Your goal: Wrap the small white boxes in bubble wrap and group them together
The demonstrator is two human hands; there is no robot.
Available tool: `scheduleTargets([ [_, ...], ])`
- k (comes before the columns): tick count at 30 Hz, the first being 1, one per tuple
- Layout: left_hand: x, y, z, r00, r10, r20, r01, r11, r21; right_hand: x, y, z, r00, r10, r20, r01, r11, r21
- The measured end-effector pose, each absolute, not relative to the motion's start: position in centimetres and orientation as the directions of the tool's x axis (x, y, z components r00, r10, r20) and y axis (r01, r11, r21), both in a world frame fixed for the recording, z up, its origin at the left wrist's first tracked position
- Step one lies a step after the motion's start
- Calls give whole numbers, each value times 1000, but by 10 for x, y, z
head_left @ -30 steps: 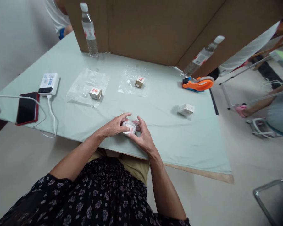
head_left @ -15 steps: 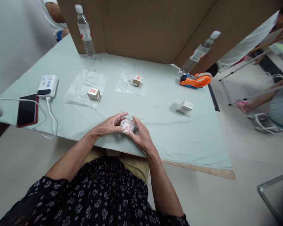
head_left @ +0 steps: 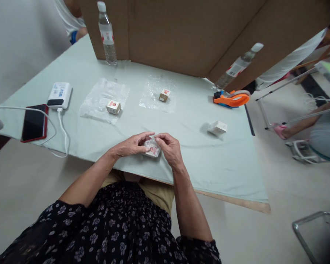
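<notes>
A small box in bubble wrap (head_left: 153, 149), with a red print showing through, rests on the table near its front edge. My left hand (head_left: 133, 145) grips the box from the left, thumb on the near side and fingers behind. On the right, my right hand (head_left: 169, 146) has thumb and forefinger pinched together at the wrap's upper right corner. Beyond the hands, one small box (head_left: 113, 107) sits on a sheet of bubble wrap (head_left: 95, 97), and another box (head_left: 164, 95) sits on a second sheet (head_left: 148, 102). A wrapped box (head_left: 217, 127) lies off to the right.
An orange tape dispenser (head_left: 232, 99) lies at the right back, near a tilted water bottle (head_left: 238, 66). Another bottle (head_left: 107, 36) stands before the cardboard panel (head_left: 170, 33). At left are a power bank (head_left: 59, 95) with its cable and a phone (head_left: 34, 123).
My right hand has shifted from cupping the box's right side to a pinch at the wrap's upper corner. My left hand stays on the box. The camera view has moved slightly.
</notes>
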State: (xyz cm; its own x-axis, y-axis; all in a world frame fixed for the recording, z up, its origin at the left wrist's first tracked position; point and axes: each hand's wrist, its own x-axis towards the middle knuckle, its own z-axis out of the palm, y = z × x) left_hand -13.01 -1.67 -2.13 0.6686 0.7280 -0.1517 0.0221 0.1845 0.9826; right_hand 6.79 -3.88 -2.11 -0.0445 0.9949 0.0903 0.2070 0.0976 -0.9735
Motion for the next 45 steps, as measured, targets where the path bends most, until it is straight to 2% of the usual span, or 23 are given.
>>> scheduleTargets([
  [6, -128, -19, -17, 652, 746, -137, 26, 158, 987, 62, -62, -12, -71, 962, 265, 426, 270, -864],
  [10, -129, -20, -14, 663, 735, -140, 50, 143, 989, 60, -77, -12, -125, 946, 300, 597, 313, -739],
  [14, -131, -21, -14, 661, 735, -151, 75, 136, 988, 61, -78, -13, -202, 923, 328, 648, 377, -662],
  [18, -132, -21, -15, 653, 744, -143, 76, 123, 989, 64, -76, -10, -309, 904, 296, 691, 428, -583],
  [22, -137, -20, -17, 682, 717, -140, 63, 134, 989, 64, -75, -10, -344, 885, 315, 698, 465, -545],
  [29, -138, -17, -18, 689, 707, -160, 18, 205, 979, 80, -82, -9, -317, 898, 305, 590, 438, -679],
  [35, -133, -18, -15, 634, 747, -199, -2, 259, 966, 87, -76, -31, -335, 917, 215, 640, 389, -662],
  [41, -119, -23, -4, 589, 778, -220, 24, 255, 967, 86, -78, -24, -216, 962, 165, 575, 262, -775],
  [45, -96, -28, 5, 653, 737, -176, 40, 198, 979, 115, -93, -5, -144, 980, 137, 524, 193, -829],
])
